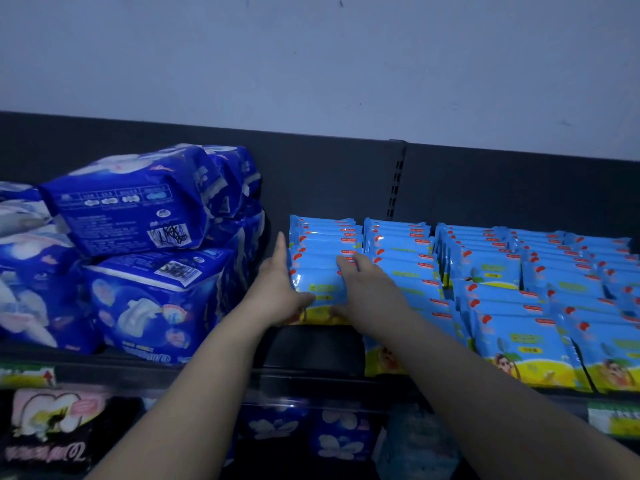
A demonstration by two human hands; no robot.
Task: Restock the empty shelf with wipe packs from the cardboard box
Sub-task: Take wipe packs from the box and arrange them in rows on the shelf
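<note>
Top shelf (311, 351) of a dark metal store rack, with a dark back panel (329, 174) and a slotted upright (398, 181) at the panel seam. A pale blue-grey wall (311, 64) with a few scuffs rose above the upright. Lighting was dim.

Light blue wipe packs (502, 271) stood on edge in rows running front to back, starting just left of the upright and filling the shelf right of it out to the frame edge. The row (322, 237) left of the upright sat further back than the rest, with bare shelf deck in front of it.

Both hands were on that row. The left hand (277, 289) had straight fingers flat against the row's left end and its thumb across the front pack's face. The right hand (363, 289) had fingers bent over the pack tops and its thumb low on the front face, gripping the front packs.

Well left of the upright, dark blue sanitary pad packs (138, 209) were stacked loosely, the top one tilted. Below the upright, the shelf's front rail carried price labels (613, 417) at its far ends. More dark blue packs (332, 434) sat on the lower level, with a black pack (52, 427) at lower left. The print was too blurred to read.
</note>
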